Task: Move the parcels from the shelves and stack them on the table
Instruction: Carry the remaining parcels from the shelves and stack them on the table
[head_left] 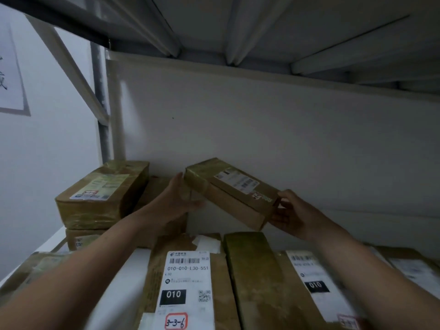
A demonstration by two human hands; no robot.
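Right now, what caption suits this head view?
Left hand and right hand hold a tilted parcel above labelled parcels, beneath a metal shelf.

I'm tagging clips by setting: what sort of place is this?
Likely a parcel storeroom or pickup point: metal shelving, taped cardboard parcels bearing barcode shipping labels, and handwritten codes.

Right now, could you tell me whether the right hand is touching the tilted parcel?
Touching. The head view shows the right hand gripping the tilted parcel at its right end.
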